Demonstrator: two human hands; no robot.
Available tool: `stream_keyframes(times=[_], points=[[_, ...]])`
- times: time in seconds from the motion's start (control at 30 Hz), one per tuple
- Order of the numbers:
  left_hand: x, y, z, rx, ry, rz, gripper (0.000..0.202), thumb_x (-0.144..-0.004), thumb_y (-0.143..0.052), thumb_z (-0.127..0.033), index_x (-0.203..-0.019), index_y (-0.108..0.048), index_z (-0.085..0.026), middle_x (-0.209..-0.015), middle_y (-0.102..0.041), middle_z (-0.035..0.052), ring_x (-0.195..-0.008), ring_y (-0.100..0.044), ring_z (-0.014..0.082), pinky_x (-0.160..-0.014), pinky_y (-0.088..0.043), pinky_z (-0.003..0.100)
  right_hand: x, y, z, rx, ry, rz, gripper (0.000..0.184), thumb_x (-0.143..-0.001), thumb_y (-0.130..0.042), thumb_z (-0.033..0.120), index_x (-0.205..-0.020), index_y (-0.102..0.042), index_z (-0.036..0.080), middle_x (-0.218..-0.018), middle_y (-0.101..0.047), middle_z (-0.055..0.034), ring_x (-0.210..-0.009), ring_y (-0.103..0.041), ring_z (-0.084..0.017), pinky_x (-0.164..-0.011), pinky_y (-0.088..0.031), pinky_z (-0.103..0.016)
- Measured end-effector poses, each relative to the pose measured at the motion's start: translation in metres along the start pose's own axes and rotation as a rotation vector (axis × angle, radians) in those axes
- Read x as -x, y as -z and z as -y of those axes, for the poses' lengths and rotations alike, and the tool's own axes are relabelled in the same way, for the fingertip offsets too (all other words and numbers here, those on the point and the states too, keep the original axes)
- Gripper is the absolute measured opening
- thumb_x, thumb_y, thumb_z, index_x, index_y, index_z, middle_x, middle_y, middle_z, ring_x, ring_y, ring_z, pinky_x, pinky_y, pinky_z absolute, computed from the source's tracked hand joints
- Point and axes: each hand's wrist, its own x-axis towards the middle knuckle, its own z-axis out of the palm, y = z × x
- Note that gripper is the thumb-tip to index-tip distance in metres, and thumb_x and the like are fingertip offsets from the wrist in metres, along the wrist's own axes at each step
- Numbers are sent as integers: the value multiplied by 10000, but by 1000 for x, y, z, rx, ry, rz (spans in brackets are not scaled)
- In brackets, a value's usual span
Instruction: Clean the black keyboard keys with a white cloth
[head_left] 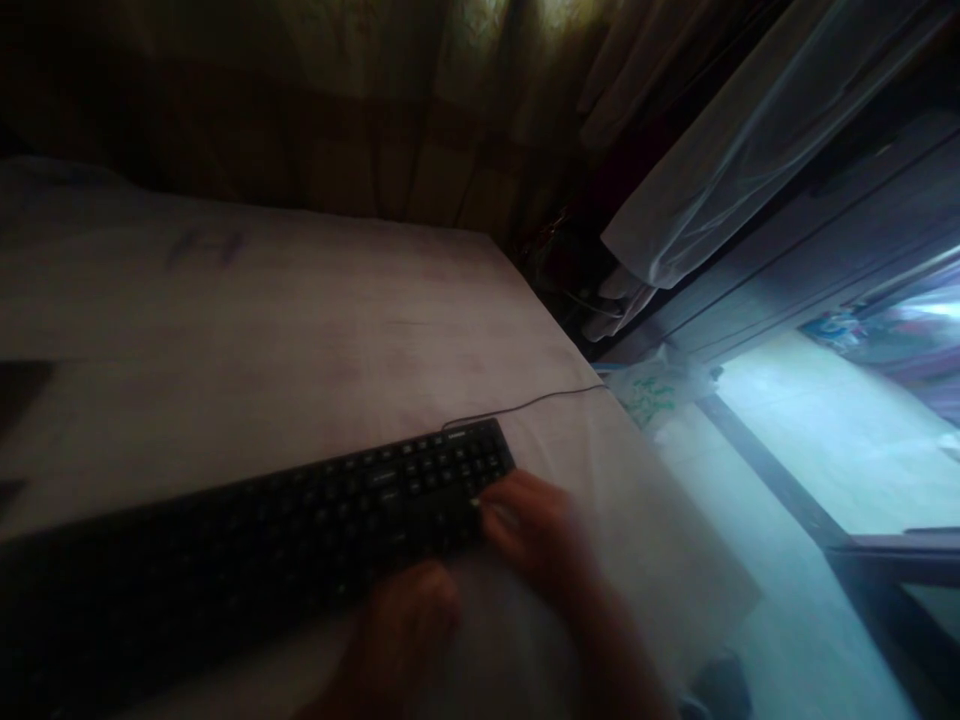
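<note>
A black keyboard (pixel 300 530) lies at a slant on the pale cloth-covered surface, its number-pad end towards the right. My right hand (pixel 532 520) is at that right end, thumb and fingers pinched together. A tiny pale tip (pixel 475 502) shows at the fingertips, too small and blurred to name. Close to the keyboard's front edge is my left hand (pixel 412 620), curled and smeared by motion. Its fingers are hidden, so whether it grips the edge cannot be seen. A thin dark cable (pixel 525 402) leaves the keyboard's back and runs over the right edge of the surface.
Dark curtains (pixel 375 120) hang behind the bed-like surface (pixel 300 320). Pale cloth (pixel 697 170) hangs at the right. A plastic bag (pixel 656 390) sits beyond the right edge, near the bright floor (pixel 810 440). A dark object (pixel 22 390) is at the far left.
</note>
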Motion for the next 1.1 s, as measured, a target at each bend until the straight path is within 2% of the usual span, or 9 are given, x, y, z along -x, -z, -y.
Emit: stream_keyframes(times=[0.13,0.33,0.5,0.67,0.83,1.1], points=[[-1,-1,1,24,-5,13,588,-988,-248,-611,-638,-503,-214,-582,-506,-5,-538,-483,132,-533,-375,265,-3,-2,2,57,30,45,159,-789,-555,93,-760,-670,198,-719,-646,-25,-641,-608,-151,-587,-442,-233],[-1,-8,20,47,-79,-8,611,-975,-216,-627,-598,-472,-219,-519,-446,-12,-478,-436,122,-460,-329,256,-3,2,-4,154,24,32,170,-806,-536,130,-779,-685,207,-717,-650,-24,-625,-604,-150,-569,-433,-237],[1,-10,29,56,-40,-8,613,-972,-223,-626,-601,-493,-219,-524,-478,0,-481,-455,129,-457,-339,259,-2,6,-9,176,7,11,174,-805,-530,139,-770,-686,206,-700,-645,-21,-606,-598,-143,-557,-426,-232],[-2,-5,17,54,-76,-4,610,-973,-242,-618,-582,-489,-220,-501,-467,-3,-466,-446,125,-450,-344,256,0,8,-16,232,-15,-9,158,-798,-547,146,-756,-690,200,-691,-647,-22,-595,-601,-146,-559,-417,-246],[-1,3,0,28,45,15,595,-959,-265,-647,-614,-519,-235,-550,-521,11,-512,-498,154,-493,-403,284,2,10,-20,255,-43,-22,161,-806,-549,154,-766,-696,209,-705,-662,-19,-606,-614,-146,-576,-430,-245],[-1,2,0,57,17,20,570,-986,-277,-603,-632,-506,-220,-566,-521,1,-522,-500,132,-518,-402,265,3,14,-23,267,-39,-43,159,-830,-549,162,-760,-687,198,-699,-660,-23,-599,-618,-154,-569,-435,-256]])
